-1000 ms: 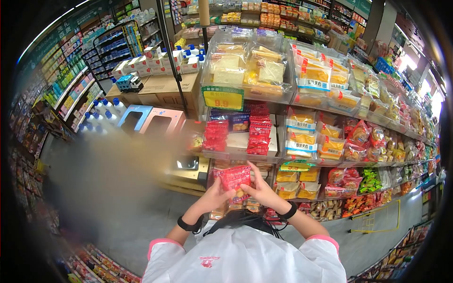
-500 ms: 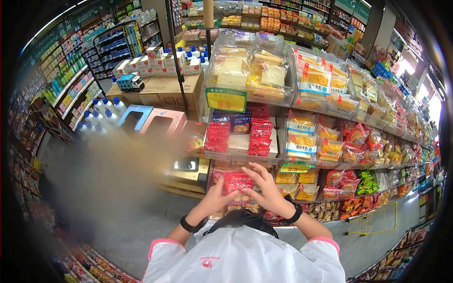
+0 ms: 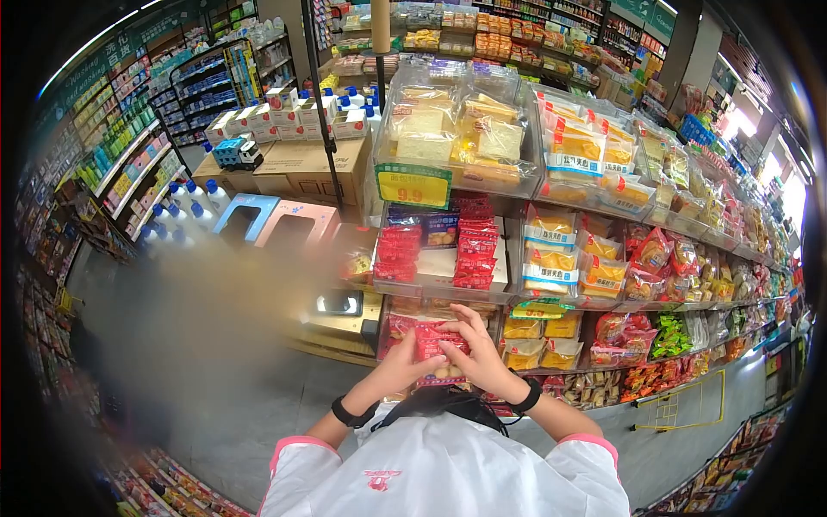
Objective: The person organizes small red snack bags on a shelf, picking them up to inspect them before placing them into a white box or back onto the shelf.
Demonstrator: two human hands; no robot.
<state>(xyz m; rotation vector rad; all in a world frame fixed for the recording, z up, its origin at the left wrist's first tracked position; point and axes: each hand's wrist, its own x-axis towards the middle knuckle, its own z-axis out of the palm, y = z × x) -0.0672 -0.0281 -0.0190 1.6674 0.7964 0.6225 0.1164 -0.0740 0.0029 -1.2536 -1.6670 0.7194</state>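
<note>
Between my two hands is a red snack packet (image 3: 441, 343) with round pale pieces printed or showing near its bottom. My left hand (image 3: 401, 364) grips its left side, thumb across the front. Curled round the right side is my right hand (image 3: 472, 345), its thumb and fingers on the packet's front. Just above, on the middle shelf, stand two stacks of red packets (image 3: 475, 250) in a clear bin, with a dark blue packet (image 3: 439, 226) between them. Parts of the lower bin are hidden by my hands.
Bagged bread (image 3: 551, 250) fills bins to the right, under a yellow-green price sign (image 3: 413, 186). Cardboard boxes (image 3: 312, 168) and white bottles (image 3: 202, 211) stand at the left. A yellow metal frame (image 3: 680, 405) is on the floor at right. A large blur covers the lower left.
My right hand has moved slightly left and closed onto the packet. The packet sits a little further right and lower, with my left hand shifted along with it.
</note>
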